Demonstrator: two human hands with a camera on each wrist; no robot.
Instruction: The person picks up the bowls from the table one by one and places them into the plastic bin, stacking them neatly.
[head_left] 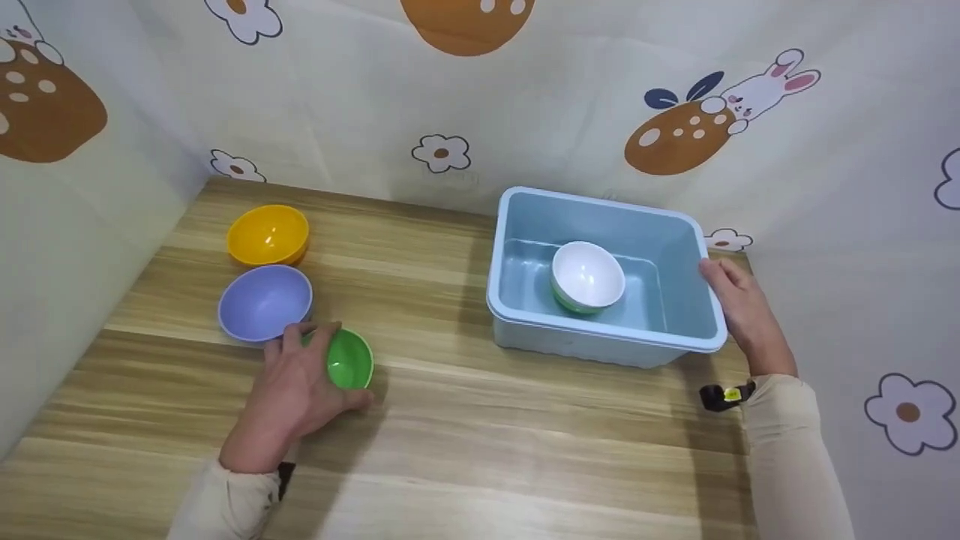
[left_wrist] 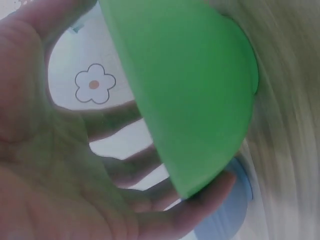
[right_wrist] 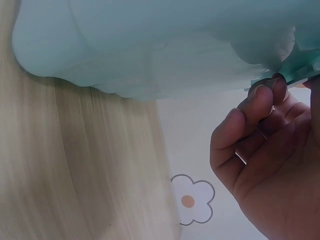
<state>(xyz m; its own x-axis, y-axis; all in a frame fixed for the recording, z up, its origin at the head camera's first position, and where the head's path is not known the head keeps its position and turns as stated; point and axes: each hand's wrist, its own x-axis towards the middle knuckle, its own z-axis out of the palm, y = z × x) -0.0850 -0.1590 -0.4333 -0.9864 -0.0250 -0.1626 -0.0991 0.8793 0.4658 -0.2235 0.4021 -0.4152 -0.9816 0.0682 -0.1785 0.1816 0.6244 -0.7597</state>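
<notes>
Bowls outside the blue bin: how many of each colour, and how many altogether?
Orange bowl: 1
Purple bowl: 1
Green bowl, held by the left hand: 1
Total: 3

**Cream and Black, Live!**

From afar, I've got a cream right sleeve [head_left: 795, 450] at the right edge of the desk [head_left: 525, 435], black wrist device [head_left: 715, 397] with yellow patch [head_left: 732, 394] beside it! Nearer the left edge, matching left sleeve [head_left: 217, 506], black piece [head_left: 286, 478] at its cuff!
</notes>
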